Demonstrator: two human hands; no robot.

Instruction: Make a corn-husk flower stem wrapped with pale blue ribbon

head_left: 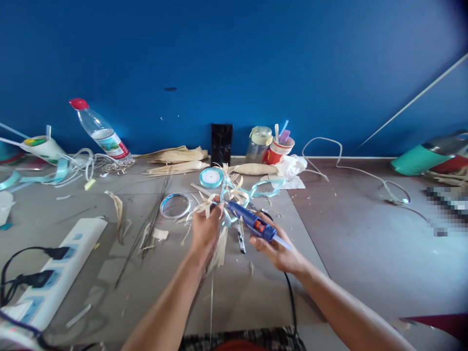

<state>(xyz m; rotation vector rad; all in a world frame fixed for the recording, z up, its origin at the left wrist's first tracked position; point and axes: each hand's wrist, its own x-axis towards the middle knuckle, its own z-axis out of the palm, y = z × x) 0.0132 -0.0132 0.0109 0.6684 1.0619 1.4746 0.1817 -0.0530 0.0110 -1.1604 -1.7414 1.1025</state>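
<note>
Husk flower point(209, 207) | I judge it light, brittle, easily crushed; hold at base | left hand point(204, 233) pinches that base | right hand point(280, 252) clasps glue gun point(252, 223) at 3 o'clock

Right of the right hand point(278, 251), the table point(365, 263) lies open as far as a white cable point(383, 187) looping near the wall point(234, 58); the near edge is bare but for a black cord point(290, 297). Left of the left hand point(205, 229), thin wires point(146, 229), a tape ring point(175, 205), husk scraps point(117, 204) and a power strip point(54, 273) with plugs hem the passage. Straight ahead, a ribbon roll point(211, 178), loose ribbon point(263, 187), a jar point(259, 144) and a paper cup point(280, 148) stand before the wall.
</note>
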